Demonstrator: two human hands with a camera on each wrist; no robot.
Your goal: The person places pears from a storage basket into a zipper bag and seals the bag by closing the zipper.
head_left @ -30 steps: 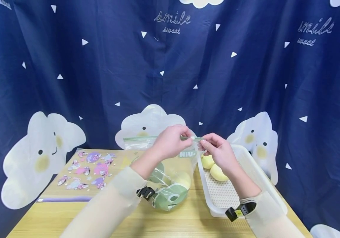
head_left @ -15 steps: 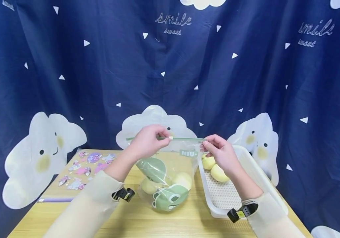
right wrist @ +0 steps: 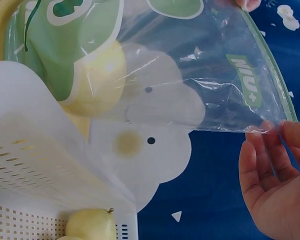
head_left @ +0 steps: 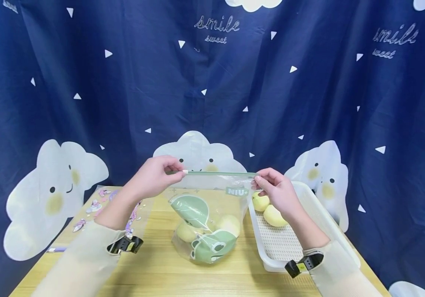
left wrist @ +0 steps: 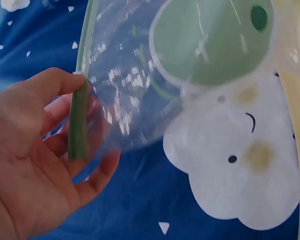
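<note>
A clear zip bag (head_left: 208, 231) with green frog and leaf prints hangs upright between both hands, its base at the tabletop. Yellow pears (head_left: 229, 225) show through its lower part. At the left, my left hand (head_left: 160, 177) pinches the white slider (head_left: 185, 171) on the green zip strip; in the left wrist view the thumb or finger presses at the slider, and the strip (left wrist: 79, 120) runs past the fingers. My right hand (head_left: 276, 187) pinches the bag's top right corner, also seen in the right wrist view, where the hand (right wrist: 280, 175) grips beside the "NIU+" label.
To the right stands a white perforated basket (head_left: 331, 225) with two pears (head_left: 275, 216) in it. A flat bag (head_left: 95, 210) with pink and purple prints lies at the left, partly behind the left arm. A blue curtain (head_left: 212, 82) hangs behind the wooden table (head_left: 175, 280).
My left hand has slid leftward along the zip strip with the slider, from near the right corner toward the left end. The right hand has stayed at its corner.
</note>
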